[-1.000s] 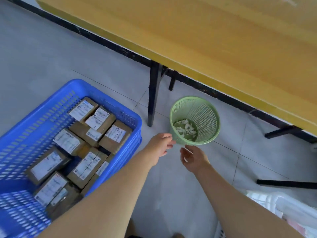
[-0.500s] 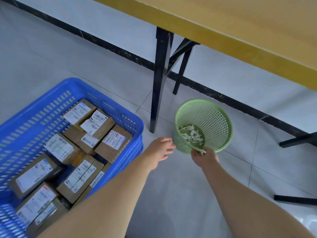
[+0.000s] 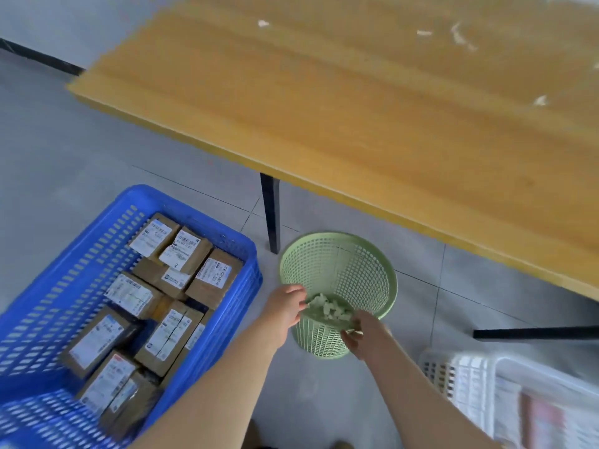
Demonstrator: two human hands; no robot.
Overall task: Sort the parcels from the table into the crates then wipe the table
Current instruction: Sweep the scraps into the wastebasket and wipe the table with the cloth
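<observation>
- Yellow wood-grain tabletop: its near edge runs diagonally from the upper-left corner down to the right border. Small white scraps lie toward its far right edge.
- Black table leg: drops from under the near edge to the grey tiled floor.
- Blue crate: slotted plastic walls, standing on the floor at lower left. Its far right corner sits just beside the green mesh basket, with a narrow strip of tile between them.
- Parcels: brown cardboard boxes with white printed labels, packed side by side inside the blue crate, some overlapping.
- Green mesh basket: round, perforated plastic, on the floor just in front of the table leg and below the tabletop's near edge. Loose pale bits lie in its bottom. Its near outer wall shows below the rim.
- Left hand: forearm extended forward, fingers curled onto the near-left rim of the basket.
- Right hand: reaches in from the right, with fingers and thumb gripping the near rim and wall.
- White crate: slotted plastic, lower right corner, blurred; contents cannot be identified. Floor tile separates it from the basket.
</observation>
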